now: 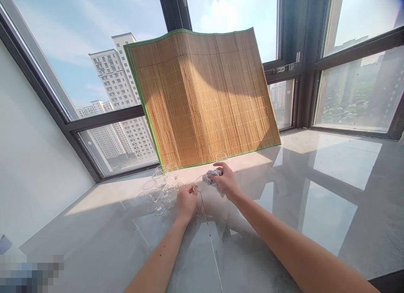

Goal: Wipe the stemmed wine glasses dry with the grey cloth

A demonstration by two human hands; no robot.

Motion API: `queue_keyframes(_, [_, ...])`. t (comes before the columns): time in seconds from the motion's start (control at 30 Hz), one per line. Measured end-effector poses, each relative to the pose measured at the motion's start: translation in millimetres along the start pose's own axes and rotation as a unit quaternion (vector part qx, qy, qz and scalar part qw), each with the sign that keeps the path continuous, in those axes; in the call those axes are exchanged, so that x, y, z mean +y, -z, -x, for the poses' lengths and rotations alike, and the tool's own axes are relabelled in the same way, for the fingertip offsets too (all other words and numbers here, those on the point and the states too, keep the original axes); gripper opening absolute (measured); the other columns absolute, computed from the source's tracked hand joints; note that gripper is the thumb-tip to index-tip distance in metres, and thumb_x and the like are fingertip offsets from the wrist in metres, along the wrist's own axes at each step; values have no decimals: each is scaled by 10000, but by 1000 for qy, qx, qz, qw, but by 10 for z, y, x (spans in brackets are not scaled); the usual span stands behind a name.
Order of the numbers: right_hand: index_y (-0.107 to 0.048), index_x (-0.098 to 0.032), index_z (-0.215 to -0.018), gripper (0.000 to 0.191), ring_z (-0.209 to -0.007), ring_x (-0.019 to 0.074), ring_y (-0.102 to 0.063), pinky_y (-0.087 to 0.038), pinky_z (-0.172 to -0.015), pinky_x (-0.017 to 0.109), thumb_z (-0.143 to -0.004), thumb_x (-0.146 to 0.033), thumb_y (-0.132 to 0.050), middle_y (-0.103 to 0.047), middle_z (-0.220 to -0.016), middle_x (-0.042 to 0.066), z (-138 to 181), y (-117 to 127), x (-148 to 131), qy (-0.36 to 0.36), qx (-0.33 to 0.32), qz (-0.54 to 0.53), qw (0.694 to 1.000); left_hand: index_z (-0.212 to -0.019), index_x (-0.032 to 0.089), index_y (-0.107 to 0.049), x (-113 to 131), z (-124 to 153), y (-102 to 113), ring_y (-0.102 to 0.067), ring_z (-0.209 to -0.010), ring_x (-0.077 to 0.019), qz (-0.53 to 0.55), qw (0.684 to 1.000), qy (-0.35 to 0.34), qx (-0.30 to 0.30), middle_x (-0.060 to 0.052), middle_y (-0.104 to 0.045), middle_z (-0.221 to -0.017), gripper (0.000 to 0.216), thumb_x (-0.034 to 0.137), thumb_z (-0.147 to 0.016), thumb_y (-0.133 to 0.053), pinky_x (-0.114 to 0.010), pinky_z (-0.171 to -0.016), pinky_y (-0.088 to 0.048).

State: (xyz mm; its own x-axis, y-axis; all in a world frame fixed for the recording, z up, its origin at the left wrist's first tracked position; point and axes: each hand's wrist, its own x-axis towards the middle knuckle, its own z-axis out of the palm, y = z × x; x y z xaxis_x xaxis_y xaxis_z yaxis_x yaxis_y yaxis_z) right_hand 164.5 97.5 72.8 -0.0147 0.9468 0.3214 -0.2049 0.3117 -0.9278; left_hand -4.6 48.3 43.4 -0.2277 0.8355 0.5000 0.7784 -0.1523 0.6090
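Observation:
My left hand (187, 201) is closed with its fingertips pinching a clear glass (198, 183), probably a stemmed one, though its outline is faint. My right hand (227, 181) is wrapped around a crumpled grey-white cloth (212, 178), which it brings up against the right side of that glass. Just beyond the right hand, the rim of another clear glass (221, 156) shows, its lower part hidden by the fingers. Left of my left hand, several stemmed glasses stand upright close together, the nearest wine glass (152, 190) having a round foot on the surface.
Behind the glasses, a green-edged bamboo mat (208, 99) leans against the dark window frame (104, 116). The glossy grey tiled surface (252, 251) reflects the windows. A white wall (41, 137) rises at the left, and a blurred patch sits in the lower left corner.

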Motion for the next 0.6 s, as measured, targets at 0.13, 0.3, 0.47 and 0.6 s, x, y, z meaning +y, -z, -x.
queue_keyframes(0.13, [-533,-217,-1062,389,-674,142,-538,-452,-644,288,-690,-277,-630,-546,-772,-26,29,3,-54,111,90,75,987,-799,181,-712,2,-5,-31,-536,-635,-134,76,994,72,17,16,-585,-638,177,180,-738,-546,-257,-648,-416])
queue_keyframes(0.3, [-507,-220,-1115,414,-700,152,-553,-442,-657,289,-705,-236,-564,-575,-814,-13,81,-37,55,123,54,138,981,-859,167,-687,26,13,-96,-556,-644,-132,197,977,82,-30,0,-638,-707,198,311,-753,-603,-248,-616,-425])
queue_keyframes(0.47, [-498,-216,-1105,469,-623,146,-544,-423,-575,262,-638,-178,-506,-570,-762,-29,133,-120,198,86,-7,146,985,-975,159,-658,91,81,-159,-613,-685,-160,183,975,41,-116,-20,-664,-732,363,478,-856,-533,-267,-654,-453])
queue_keyframes(0.6, [-498,-217,-1088,467,-634,153,-570,-442,-564,258,-623,-199,-538,-580,-764,-29,136,-136,207,66,-7,120,991,-1027,166,-641,76,103,-181,-631,-707,-177,122,985,52,-113,-36,-678,-779,382,495,-884,-511,-282,-678,-452])
